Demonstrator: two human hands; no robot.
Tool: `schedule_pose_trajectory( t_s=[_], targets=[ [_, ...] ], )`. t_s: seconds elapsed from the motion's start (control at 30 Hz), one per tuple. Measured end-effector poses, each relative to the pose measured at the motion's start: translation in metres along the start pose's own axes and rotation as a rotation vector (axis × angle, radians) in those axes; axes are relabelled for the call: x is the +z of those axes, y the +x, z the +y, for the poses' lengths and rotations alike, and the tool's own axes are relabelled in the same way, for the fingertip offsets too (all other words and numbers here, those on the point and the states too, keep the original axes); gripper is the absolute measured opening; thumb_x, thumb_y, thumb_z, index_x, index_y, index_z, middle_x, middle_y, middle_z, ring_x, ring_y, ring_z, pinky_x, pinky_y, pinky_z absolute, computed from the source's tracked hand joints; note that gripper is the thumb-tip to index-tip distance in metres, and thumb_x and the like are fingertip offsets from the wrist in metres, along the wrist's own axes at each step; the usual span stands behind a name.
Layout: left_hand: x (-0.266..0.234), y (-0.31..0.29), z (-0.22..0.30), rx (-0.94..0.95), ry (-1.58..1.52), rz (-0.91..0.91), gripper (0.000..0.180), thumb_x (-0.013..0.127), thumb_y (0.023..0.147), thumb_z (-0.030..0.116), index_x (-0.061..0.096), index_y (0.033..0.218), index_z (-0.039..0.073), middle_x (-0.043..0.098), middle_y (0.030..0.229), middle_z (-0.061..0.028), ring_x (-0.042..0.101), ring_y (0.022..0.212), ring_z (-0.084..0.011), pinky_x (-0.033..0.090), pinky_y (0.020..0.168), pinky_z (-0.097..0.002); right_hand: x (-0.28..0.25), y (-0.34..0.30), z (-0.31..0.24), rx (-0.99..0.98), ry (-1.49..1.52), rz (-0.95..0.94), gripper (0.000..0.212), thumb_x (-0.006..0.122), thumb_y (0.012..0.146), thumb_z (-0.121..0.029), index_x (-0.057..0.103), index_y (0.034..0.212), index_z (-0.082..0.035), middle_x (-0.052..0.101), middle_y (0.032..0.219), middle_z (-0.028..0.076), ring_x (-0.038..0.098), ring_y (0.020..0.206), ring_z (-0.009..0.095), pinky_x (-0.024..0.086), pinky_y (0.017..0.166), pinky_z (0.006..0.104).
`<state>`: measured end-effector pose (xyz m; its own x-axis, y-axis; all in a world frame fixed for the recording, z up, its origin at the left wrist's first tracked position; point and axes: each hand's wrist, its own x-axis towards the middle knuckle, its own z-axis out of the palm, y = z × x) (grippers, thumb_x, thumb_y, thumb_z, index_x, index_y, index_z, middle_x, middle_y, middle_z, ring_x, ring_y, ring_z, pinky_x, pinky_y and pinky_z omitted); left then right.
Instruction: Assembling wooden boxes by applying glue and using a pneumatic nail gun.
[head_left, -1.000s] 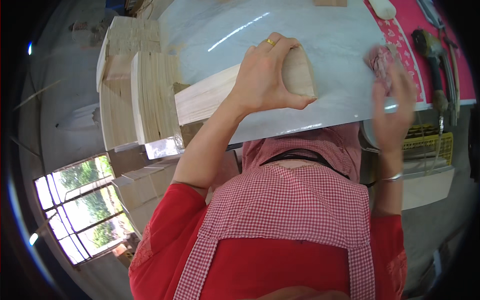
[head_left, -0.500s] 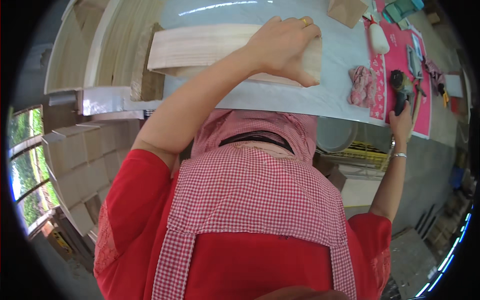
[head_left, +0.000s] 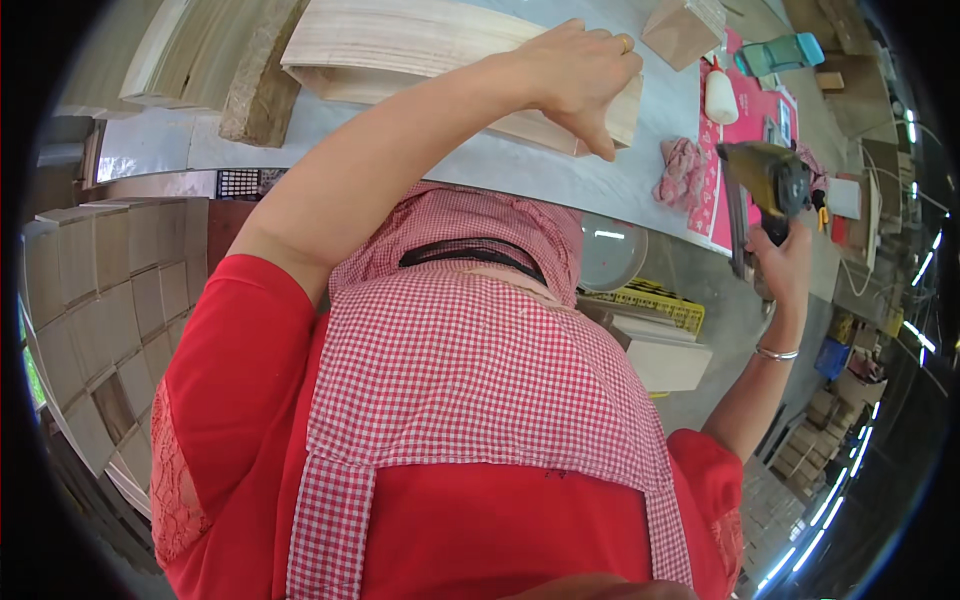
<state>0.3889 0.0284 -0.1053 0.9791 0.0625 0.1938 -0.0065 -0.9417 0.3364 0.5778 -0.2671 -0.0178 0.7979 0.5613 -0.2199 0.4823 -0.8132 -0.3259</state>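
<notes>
A long, pale wooden box frame (head_left: pixel 400 35) lies on its side on the table, its hollow inside facing me. My left hand (head_left: pixel 585 80) is clamped over its right end, fingers on the far side and thumb on the near side. Off to the right, my right hand (head_left: pixel 785 262) grips a nail gun (head_left: pixel 772 182) by its dark handle. The gun is raised above the table's right part, its narrow magazine hanging toward me. My fingers round the handle are partly hidden.
A rough wooden beam (head_left: pixel 262 85) and stacked boards (head_left: pixel 185 65) stand left of the frame. To the right are a wooden block (head_left: pixel 680 35), a white glue bottle (head_left: pixel 720 97), a crumpled pink cloth (head_left: pixel 682 172), a teal bottle (head_left: pixel 780 54) and a pink mat (head_left: pixel 712 218).
My right hand has lifted the nail gun off the pink mat, and its body now shows larger. My left hand keeps its hold on the frame. The whole view has shifted and turned slightly.
</notes>
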Motion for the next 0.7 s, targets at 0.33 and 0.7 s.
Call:
schedule_pose_trajectory(
  t_s=[0.33,0.7],
  targets=[
    [0.003,0.002,0.004,-0.012,-0.01,0.026,0.074,0.084,0.058,0.045,0.061,0.114,0.002,0.061,0.107,-0.0129,0.059,0.106,-0.0282,0.042,0.087,-0.04,-0.004,-0.03,-0.079,-0.394,0.21,-0.1,0.04,0.081,0.078,-0.001,0.063,0.114,0.004,0.071,0.108,0.011,0.067,0.095,0.016,0.054,0.083,0.0298],
    [-0.001,0.001,0.007,-0.036,0.001,-0.015,0.075,0.083,0.065,0.05,0.062,0.116,0.001,0.062,0.117,-0.0149,0.057,0.116,-0.0297,0.042,0.097,-0.0429,-0.003,-0.021,-0.084,-0.421,0.095,-0.099,0.045,0.086,0.076,-0.011,0.061,0.11,0.006,0.072,0.106,0.013,0.069,0.092,0.017,0.055,0.082,0.0319]
  ],
)
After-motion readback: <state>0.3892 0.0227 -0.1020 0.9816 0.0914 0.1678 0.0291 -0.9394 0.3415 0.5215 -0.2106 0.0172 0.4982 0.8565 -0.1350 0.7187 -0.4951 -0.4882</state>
